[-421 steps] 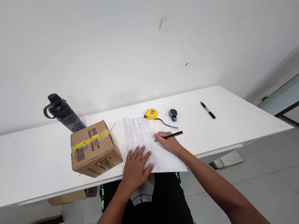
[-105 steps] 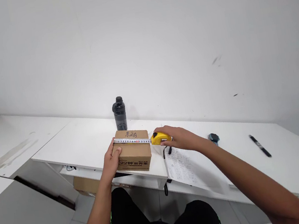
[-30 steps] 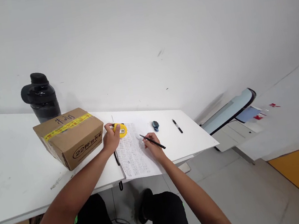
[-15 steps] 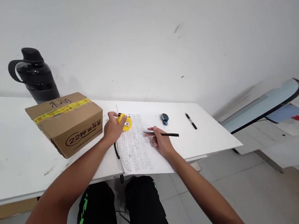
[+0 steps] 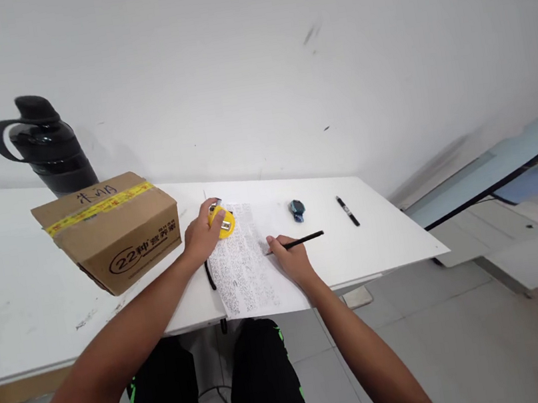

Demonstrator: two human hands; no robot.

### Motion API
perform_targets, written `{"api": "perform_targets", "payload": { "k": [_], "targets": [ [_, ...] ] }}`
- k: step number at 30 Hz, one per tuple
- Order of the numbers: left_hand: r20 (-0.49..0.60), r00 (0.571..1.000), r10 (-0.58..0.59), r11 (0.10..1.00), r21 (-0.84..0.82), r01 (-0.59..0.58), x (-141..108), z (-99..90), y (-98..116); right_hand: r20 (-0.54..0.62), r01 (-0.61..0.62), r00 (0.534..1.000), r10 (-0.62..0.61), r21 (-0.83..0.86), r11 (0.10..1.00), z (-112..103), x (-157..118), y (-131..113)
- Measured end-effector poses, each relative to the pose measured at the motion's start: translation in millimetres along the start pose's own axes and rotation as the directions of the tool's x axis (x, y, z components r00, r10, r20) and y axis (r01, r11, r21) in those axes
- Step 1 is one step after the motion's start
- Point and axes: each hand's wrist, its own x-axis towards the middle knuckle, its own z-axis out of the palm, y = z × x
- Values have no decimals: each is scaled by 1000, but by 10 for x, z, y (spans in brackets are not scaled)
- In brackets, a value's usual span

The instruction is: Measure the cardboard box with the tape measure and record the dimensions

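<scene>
My left hand [image 5: 200, 236] is closed around a yellow tape measure [image 5: 225, 227], which rests at the upper left of a sheet of paper [image 5: 247, 279] covered in dense small print or writing. Over the right part of that sheet, my right hand [image 5: 290, 259] grips a slim black pen [image 5: 305, 239]. The pen's tip points left and down at the paper; whether it touches cannot be made out. A dark blue watch [image 5: 296, 209] lies a little beyond my right hand, and a black marker [image 5: 348, 210] with a pale label lies farther right.
A cardboard box [image 5: 139, 248] with yellow tape stands left of my left hand. Behind it rises a black bottle [image 5: 56, 149] with a loop handle. The white table [image 5: 379, 232] runs along a wall, its front edge near my legs. A black cord [image 5: 210, 275] lies beside the paper.
My right hand has lowered slightly toward me, and its fingers have drawn in around the pen. The left hand stays on the tape measure, which has turned a little. The camera view has shifted.
</scene>
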Motion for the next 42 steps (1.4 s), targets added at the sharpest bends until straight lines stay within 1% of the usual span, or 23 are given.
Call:
{"api": "perform_targets", "payload": {
  "k": [3,6,9,12,15,20,21,25,29,31,36,42],
  "targets": [
    [-2,999,-35,998,-44,35,3,-20,-19,44,-3,999,5,-25,1000,23,16,23],
    [-16,998,-56,996,-74,55,3,-24,-37,42,15,999,-13,-48,999,38,15,38],
    [-14,1000,-26,999,-46,25,-15,-30,-36,21,16,1000,-15,-61,998,47,4,37],
    [21,999,26,1000,-11,-25,-37,-43,-25,35,12,999,-10,-73,997,55,-8,26],
    [40,998,51,999,9,-51,-50,-50,-23,20,14,1000,-12,-71,997,60,-15,19],
    [31,997,75,997,-16,-75,-57,-36,-44,38,13,999,-9,-85,996,58,-22,25],
    [30,996,79,997,-23,-78,-56,-31,-49,27,14,1000,-11,-86,996,57,-21,30],
    [21,999,46,998,-35,-46,-45,-16,-59,-39,3,999,-6,-77,997,54,-7,57],
    [20,1000,13,999,-31,-12,-32,-4,-66,22,-1,1000,3,-83,997,50,13,71],
    [11,1000,6,1000,-28,-6,-26,4,-72,28,4,1000,-2,-73,997,48,17,73],
    [-36,999,-13,1000,-14,13,-7,31,-89,9,-9,1000,10,-71,997,43,9,75],
    [-58,998,-26,1000,-4,26,-4,38,-86,-52,0,999,-4,-78,997,52,-5,55]
  ]
}}
